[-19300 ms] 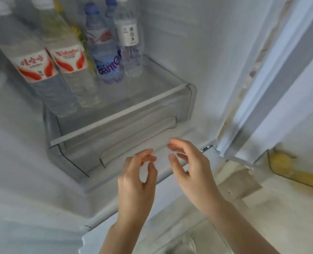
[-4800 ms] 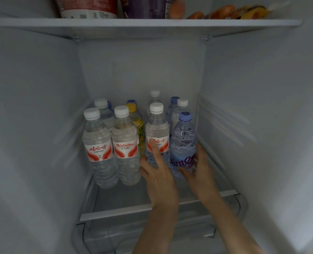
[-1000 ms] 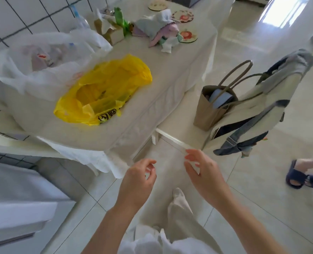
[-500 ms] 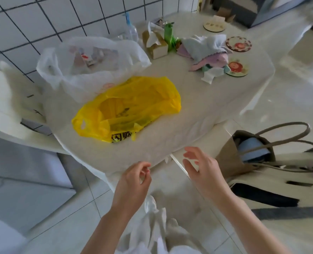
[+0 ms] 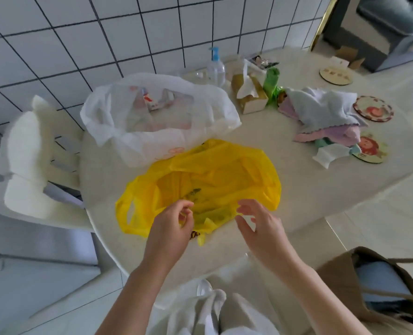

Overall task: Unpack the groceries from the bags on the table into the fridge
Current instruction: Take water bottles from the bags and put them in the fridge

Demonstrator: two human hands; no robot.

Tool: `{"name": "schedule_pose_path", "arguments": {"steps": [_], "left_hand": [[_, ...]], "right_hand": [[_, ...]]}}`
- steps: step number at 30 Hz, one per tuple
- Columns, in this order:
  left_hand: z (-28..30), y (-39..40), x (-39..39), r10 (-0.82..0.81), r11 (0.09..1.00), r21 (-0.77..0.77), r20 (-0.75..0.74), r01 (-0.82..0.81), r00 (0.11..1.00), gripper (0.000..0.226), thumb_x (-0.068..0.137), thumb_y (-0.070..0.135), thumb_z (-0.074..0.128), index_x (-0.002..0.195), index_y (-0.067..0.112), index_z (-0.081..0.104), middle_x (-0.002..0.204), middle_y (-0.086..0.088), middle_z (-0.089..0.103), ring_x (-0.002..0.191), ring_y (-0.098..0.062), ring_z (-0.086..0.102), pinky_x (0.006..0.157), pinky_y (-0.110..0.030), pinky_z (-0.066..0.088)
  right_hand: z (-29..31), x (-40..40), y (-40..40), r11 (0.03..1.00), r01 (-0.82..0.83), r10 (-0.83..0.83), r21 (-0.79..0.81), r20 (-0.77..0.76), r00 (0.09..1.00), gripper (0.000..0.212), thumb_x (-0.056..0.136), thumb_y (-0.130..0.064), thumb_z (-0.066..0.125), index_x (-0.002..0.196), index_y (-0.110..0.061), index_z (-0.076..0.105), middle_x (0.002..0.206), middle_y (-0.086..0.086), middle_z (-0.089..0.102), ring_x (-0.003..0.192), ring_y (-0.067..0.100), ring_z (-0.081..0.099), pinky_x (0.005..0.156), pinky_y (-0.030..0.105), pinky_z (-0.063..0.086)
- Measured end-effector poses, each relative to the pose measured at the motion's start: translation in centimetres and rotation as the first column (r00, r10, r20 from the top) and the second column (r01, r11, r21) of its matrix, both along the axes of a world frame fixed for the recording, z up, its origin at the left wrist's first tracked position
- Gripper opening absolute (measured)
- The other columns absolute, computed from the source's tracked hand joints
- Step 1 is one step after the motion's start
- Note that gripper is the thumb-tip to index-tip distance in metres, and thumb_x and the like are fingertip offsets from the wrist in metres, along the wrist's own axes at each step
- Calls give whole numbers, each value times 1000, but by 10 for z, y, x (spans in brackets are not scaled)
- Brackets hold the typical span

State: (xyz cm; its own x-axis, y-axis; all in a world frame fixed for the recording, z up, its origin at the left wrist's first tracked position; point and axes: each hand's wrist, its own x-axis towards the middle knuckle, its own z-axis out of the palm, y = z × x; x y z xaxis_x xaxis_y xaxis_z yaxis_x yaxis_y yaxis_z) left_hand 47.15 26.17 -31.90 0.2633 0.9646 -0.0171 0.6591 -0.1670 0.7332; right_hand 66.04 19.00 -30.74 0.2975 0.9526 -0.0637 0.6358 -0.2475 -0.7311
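A flat yellow plastic bag (image 5: pixel 225 180) lies open on the white table (image 5: pixel 304 189), its mouth toward me. Behind it stands a white plastic bag (image 5: pixel 157 119) with packaged items showing faintly through it. My left hand (image 5: pixel 169 226) hovers at the yellow bag's near rim with fingers loosely curled and thumb close to fingertips, holding nothing that I can see. My right hand (image 5: pixel 258 226) is beside it at the rim with fingers spread and empty. The fridge is out of view.
A white cushioned chair (image 5: pixel 26 165) stands left of the table against the tiled wall. At the back of the table are a pump bottle (image 5: pixel 215 66), a tissue box (image 5: pixel 249 97), folded cloths (image 5: pixel 321 110) and coasters (image 5: pixel 372 108). A brown tote bag (image 5: pixel 382 281) sits on the floor at right.
I have come closer to the table after leaving the fridge. Both hands have moved forward from below the table edge to the near rim of the yellow bag.
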Motion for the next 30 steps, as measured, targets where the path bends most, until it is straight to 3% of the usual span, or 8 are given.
{"name": "schedule_pose_path", "arguments": {"steps": [7,10,14,18,20,25,28,30], "left_hand": [[5,78,9,131,991,-2,21,-131,991,22,95,18,56,114,19,65,100,6,67,88,-8,61,76,-26,55],[4,114,10,183,983,-9,3,-183,983,22,95,18,55,114,19,65,101,5,67,87,-9,61,75,-25,53],[7,170,11,231,973,22,-38,-230,972,21,93,14,57,113,15,65,102,1,68,86,-15,62,78,-36,54],[14,232,15,233,972,43,-129,-229,964,31,92,14,57,123,16,58,113,2,61,103,-17,57,86,-33,50],[17,262,19,213,976,82,-202,-200,956,35,94,16,56,129,17,54,122,2,58,113,-16,52,89,-32,48],[18,345,12,173,971,222,-397,-89,902,35,89,12,59,124,12,56,122,-4,55,118,-25,47,91,-39,50],[4,390,1,147,968,251,-465,-29,873,35,81,4,63,116,7,61,114,-9,58,111,-33,50,84,-45,52],[-9,413,-2,110,964,263,-510,33,853,41,75,0,65,115,6,62,112,-10,59,108,-35,53,79,-45,53]], "right_hand": [[6,7,96,990,-141,141,-8,33,989,32,93,-25,59,124,-19,56,112,-10,62,100,0,56,82,10,43],[6,17,140,982,-187,188,-9,47,981,34,93,-25,59,125,-19,56,115,-8,63,104,4,58,86,16,45],[8,35,206,969,-247,248,-20,103,963,34,93,-25,59,125,-20,55,116,-7,62,106,11,58,82,16,38],[12,53,280,955,-296,296,-25,127,947,35,94,-23,56,129,-18,51,123,-3,59,103,16,56,85,23,41],[12,59,317,943,-331,333,-41,163,929,37,95,-24,54,131,-17,50,129,-2,55,114,17,52,93,28,41],[6,70,415,899,-436,380,30,443,812,41,92,-26,58,130,-12,51,135,4,48,127,27,42,100,37,40],[-9,73,466,856,-513,469,-69,520,714,40,93,-26,57,130,-13,52,142,5,38,134,27,34,94,37,47],[-20,69,492,793,-602,540,-88,558,630,33,88,-18,62,120,-9,60,139,11,43,130,32,39,94,42,50]]}}
